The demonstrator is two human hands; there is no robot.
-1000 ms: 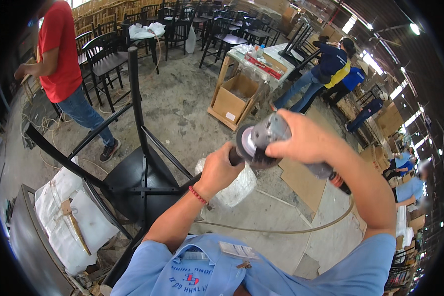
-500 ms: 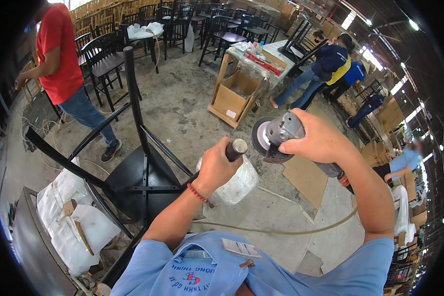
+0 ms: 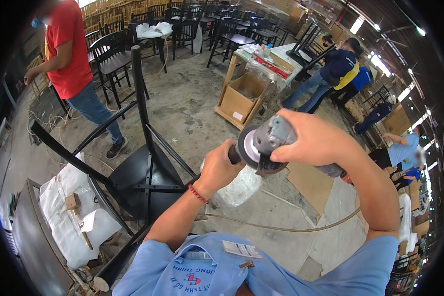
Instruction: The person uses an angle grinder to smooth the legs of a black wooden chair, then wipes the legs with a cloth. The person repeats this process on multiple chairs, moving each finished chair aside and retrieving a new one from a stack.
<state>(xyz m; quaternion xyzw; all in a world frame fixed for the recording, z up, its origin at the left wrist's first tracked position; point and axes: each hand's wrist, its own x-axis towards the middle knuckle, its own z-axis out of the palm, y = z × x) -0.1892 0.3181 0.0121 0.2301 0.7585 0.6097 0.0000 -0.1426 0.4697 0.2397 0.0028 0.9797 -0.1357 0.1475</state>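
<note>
A black wooden chair (image 3: 129, 173) is tipped over at my left, its legs sticking outward and the underside of the seat with its cross brace in sight. My left hand (image 3: 219, 169) is wrapped round one of its legs near the tip. My right hand (image 3: 314, 139) grips a grey angle grinder (image 3: 276, 134) by its head, the body lying under the palm. The round disc (image 3: 248, 148) of the grinder covers the end of that leg, right beside my left fingers. Whether disc and wood actually touch is hard to see.
A hose (image 3: 291, 230) crosses in front of me. White wrapped bundles (image 3: 79, 207) lie at the left, with another plastic-wrapped bundle (image 3: 238, 188) below my hands. A person in red (image 3: 70, 54) stands at far left. Beyond are a worktable (image 3: 261, 61), a carton (image 3: 240, 101), several people and chairs.
The grinder in my right hand has moved left, and its disc now overlaps the leg tip, which showed bare before. My left hand keeps its hold; the view has shifted slightly.
</note>
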